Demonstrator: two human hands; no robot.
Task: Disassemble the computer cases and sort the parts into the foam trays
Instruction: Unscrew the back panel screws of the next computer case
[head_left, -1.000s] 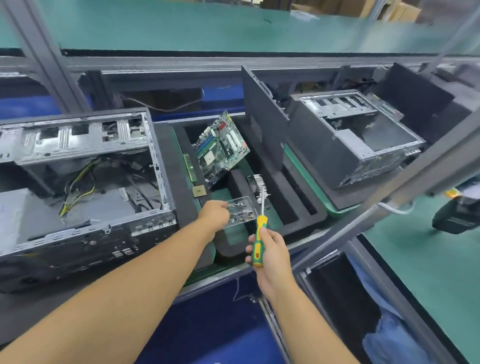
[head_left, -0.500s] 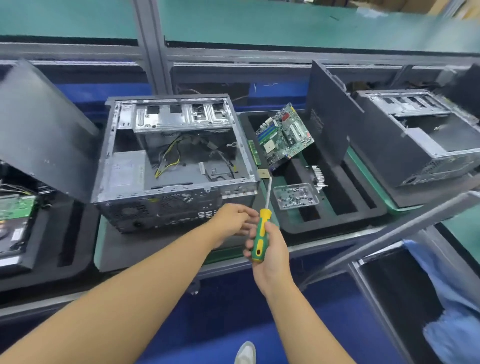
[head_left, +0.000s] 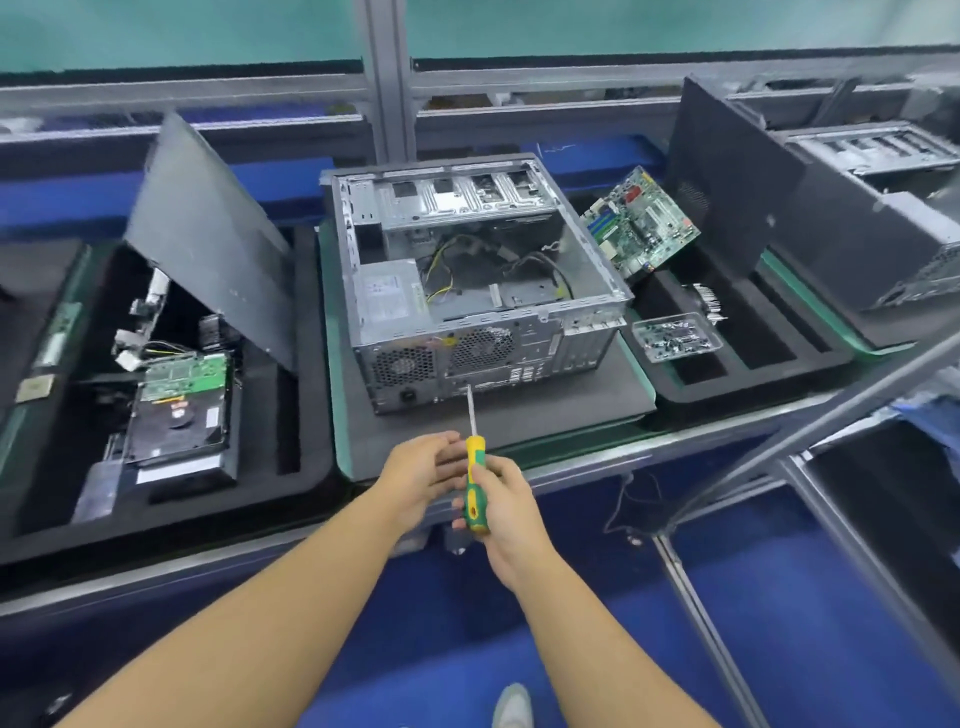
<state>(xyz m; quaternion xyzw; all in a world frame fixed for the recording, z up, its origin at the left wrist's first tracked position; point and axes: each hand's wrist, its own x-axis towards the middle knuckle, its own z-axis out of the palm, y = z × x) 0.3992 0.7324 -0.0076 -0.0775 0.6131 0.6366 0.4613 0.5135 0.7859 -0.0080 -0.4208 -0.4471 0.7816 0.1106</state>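
Note:
An open grey computer case (head_left: 483, 291) stands in the middle on a dark foam pad, with a power supply and loose cables inside. My right hand (head_left: 506, 512) grips a green-and-yellow screwdriver (head_left: 475, 480) in front of the case, its tip pointing up at the case's rear panel. My left hand (head_left: 421, 475) hovers just left of the handle with fingers relaxed, holding nothing. A green motherboard (head_left: 641, 223) leans in the right foam tray (head_left: 748, 364), beside a clear box of screws (head_left: 675, 338). The left foam tray (head_left: 260, 467) holds a hard drive (head_left: 179, 410).
A dark side panel (head_left: 208, 234) leans over the left tray. Another panel (head_left: 727, 208) and a second stripped case (head_left: 893, 208) stand at the right. A slanted metal frame bar (head_left: 810, 436) crosses the right foreground. A small CPU chip (head_left: 34, 389) lies at far left.
My view has swung left from the right tray to the middle case. My left hand drew back from the clear screw box, which stays in the tray. The screwdriver stays in my right hand.

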